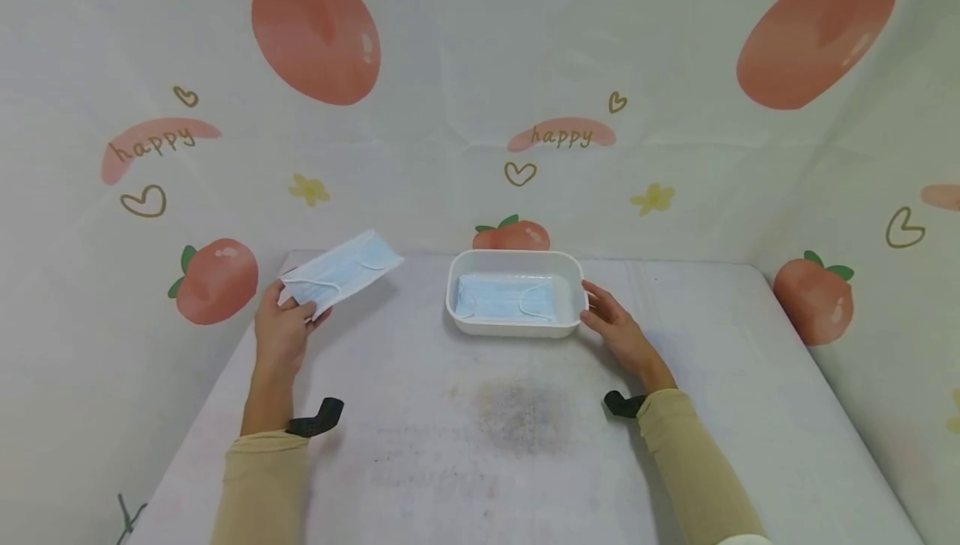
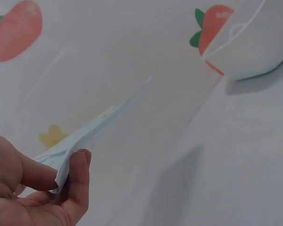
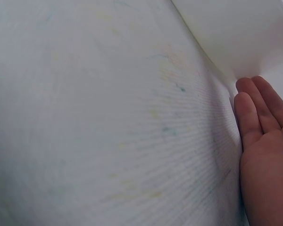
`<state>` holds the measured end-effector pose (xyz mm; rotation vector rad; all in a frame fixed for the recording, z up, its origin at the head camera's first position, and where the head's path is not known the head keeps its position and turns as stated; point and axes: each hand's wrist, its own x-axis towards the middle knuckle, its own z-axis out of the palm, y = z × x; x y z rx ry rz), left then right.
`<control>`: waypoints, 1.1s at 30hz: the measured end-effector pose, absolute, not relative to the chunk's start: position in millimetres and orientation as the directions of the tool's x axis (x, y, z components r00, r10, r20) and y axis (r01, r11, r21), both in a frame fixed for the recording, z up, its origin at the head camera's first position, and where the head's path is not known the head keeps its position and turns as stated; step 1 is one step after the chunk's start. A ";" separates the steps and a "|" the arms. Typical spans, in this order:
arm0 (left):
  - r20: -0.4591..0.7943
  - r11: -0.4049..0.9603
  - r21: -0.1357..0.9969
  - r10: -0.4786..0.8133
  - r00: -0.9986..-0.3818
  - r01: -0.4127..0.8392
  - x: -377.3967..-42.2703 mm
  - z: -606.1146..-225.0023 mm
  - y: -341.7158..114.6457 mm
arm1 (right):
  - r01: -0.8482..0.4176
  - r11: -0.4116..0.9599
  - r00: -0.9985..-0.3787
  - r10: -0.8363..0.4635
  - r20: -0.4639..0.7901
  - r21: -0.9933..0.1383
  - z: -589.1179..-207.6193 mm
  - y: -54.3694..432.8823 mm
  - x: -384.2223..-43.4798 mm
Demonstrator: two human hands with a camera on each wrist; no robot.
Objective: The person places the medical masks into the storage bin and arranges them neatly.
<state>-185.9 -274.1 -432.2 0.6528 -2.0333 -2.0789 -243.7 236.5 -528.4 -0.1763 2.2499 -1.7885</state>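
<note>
My left hand (image 1: 282,330) pinches a pale blue disposable face mask (image 1: 347,268) by one end, at the left of the table. Held up off the surface, this mask tilts so its far end points up and right; the left wrist view shows it nearly edge-on between thumb and fingers. A white plastic tray (image 1: 517,330) with rounded corners stands at the table's middle back. Inside it, toward its left, lies another blue face mask (image 1: 498,298) with white ear loops. At the tray's right end, my right hand (image 1: 621,335) touches the outer wall with fairly straight fingers (image 3: 249,117).
The white-covered table (image 1: 420,437) has a greyish stain (image 1: 521,416) in front of the tray. A white backdrop (image 1: 450,70) printed with peaches and hearts rises behind and at both sides. Black wrist mounts (image 1: 318,420) sit on both forearms.
</note>
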 end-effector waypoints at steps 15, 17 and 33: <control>-0.139 -0.021 0.990 -0.328 -0.934 -0.140 -195.4 -422.1 -250.2 | 0.068 0.237 -0.960 -0.251 -0.128 -0.969 -528.1 237.0 -243.4; -0.139 -0.032 0.990 -0.303 -0.943 -0.136 -196.0 -420.6 -246.1 | 0.069 0.235 -0.960 -0.250 -0.129 -0.969 -528.5 237.2 -243.6; -0.114 0.035 0.992 -0.174 -0.978 -0.122 -197.4 -410.2 -212.8 | 0.059 0.223 -0.961 -0.250 -0.115 -0.973 -527.4 237.0 -242.2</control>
